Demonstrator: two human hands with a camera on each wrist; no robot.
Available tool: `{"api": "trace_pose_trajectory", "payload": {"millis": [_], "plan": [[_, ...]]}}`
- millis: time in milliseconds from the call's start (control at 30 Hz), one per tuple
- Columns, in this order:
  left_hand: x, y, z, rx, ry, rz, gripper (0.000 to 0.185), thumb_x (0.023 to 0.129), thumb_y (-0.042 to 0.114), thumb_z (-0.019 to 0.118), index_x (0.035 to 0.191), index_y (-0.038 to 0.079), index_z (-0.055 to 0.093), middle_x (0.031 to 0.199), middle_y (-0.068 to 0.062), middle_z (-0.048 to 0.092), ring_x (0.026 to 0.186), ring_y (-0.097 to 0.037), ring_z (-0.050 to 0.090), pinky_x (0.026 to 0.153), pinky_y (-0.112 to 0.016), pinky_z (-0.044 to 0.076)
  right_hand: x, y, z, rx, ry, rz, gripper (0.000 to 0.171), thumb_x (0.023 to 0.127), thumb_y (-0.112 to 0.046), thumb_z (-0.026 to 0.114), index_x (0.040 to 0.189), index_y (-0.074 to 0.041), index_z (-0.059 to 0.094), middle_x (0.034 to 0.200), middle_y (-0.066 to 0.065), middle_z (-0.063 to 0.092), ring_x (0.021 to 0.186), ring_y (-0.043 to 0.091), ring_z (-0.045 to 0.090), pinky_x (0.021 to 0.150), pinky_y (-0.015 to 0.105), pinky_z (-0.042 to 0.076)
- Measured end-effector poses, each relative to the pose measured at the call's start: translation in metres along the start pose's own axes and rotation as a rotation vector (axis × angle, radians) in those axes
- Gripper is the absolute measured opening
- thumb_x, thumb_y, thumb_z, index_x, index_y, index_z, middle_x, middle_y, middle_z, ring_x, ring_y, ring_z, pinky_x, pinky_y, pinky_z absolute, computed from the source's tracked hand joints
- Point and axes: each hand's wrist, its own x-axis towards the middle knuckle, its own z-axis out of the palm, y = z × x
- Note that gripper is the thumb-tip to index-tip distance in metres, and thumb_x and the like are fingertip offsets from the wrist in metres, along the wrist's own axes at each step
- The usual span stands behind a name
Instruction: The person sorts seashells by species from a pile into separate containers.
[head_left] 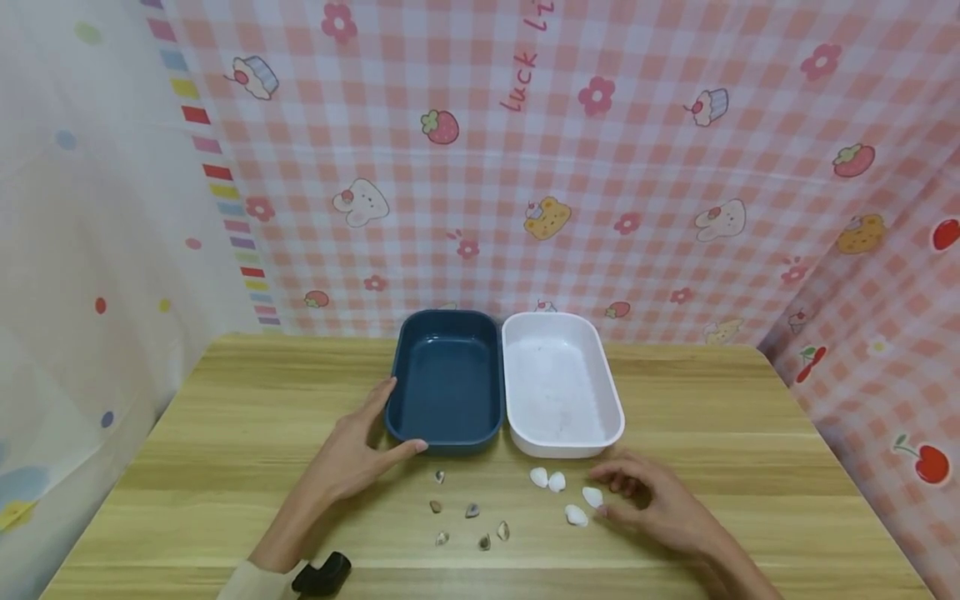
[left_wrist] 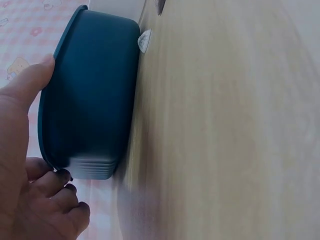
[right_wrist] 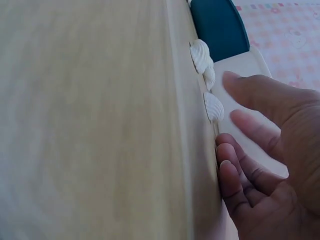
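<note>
My left hand (head_left: pixel 358 454) gripped the blue tray (head_left: pixel 447 381); right hand (head_left: pixel 651 502), released, hovered beside the white shells (head_left: pixel 576 515) just before the white tray (head_left: pixel 561 385). I judged pinching one shell cleanly best.

The pink checked cloth (head_left: pixel 570 158) hung behind the table carries the only legible writing: the pink word "luck" (head_left: pixel 519 82), slanting upward at about twelve o'clock in the head view. Further letters, "li" (head_left: pixel 542 14), follow toward one o'clock and are cut off by the top edge.
</note>
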Motion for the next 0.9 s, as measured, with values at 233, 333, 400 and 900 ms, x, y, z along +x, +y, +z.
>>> {"api": "trace_pose_trajectory", "payload": {"millis": [233, 333, 400, 900], "plan": [[-0.0007, -0.0010, 0.0013, -0.056, -0.012, 0.012, 0.116, 0.081, 0.073, 0.072, 0.167, 0.026, 0.009, 0.172, -0.012, 0.017, 0.155, -0.042, 0.024, 0.120, -0.069, 0.028, -0.0010, 0.0020, -0.0015, -0.058, -0.024, 0.094, 0.026, 0.081, -0.032, 0.088, 0.103, -0.029, 0.075, 0.090, -0.008, 0.061, 0.080, 0.009, 0.055, 0.068, 0.021, 0.047], [-0.0011, -0.0006, 0.0015, -0.061, -0.012, 0.009, 0.116, 0.082, 0.070, 0.073, 0.167, 0.023, 0.009, 0.172, -0.012, 0.017, 0.156, -0.041, 0.024, 0.121, -0.068, 0.028, 0.0007, 0.0020, -0.0004, -0.075, -0.026, 0.085, 0.021, 0.081, -0.029, 0.088, 0.097, -0.030, 0.075, 0.088, -0.009, 0.061, 0.078, 0.007, 0.055, 0.066, 0.020, 0.047], [-0.0010, -0.0002, 0.0019, -0.061, -0.015, 0.006, 0.116, 0.083, 0.069, 0.073, 0.167, 0.021, 0.009, 0.172, -0.011, 0.016, 0.156, -0.040, 0.023, 0.121, -0.067, 0.027, 0.0013, 0.0022, -0.0001, -0.084, -0.029, 0.076, 0.019, 0.081, -0.027, 0.088, 0.096, -0.030, 0.075, 0.088, -0.010, 0.061, 0.077, 0.007, 0.054, 0.065, 0.020, 0.047], [0.0007, -0.0015, 0.0057, -0.068, -0.018, -0.039, 0.117, 0.080, 0.071, 0.073, 0.167, 0.025, 0.009, 0.172, -0.012, 0.018, 0.155, -0.043, 0.025, 0.119, -0.070, 0.029, 0.0011, -0.0001, 0.0034, -0.101, -0.021, 0.029, 0.023, 0.081, -0.029, 0.088, 0.101, -0.030, 0.077, 0.089, -0.013, 0.062, 0.075, 0.003, 0.053, 0.065, 0.020, 0.047]]}}
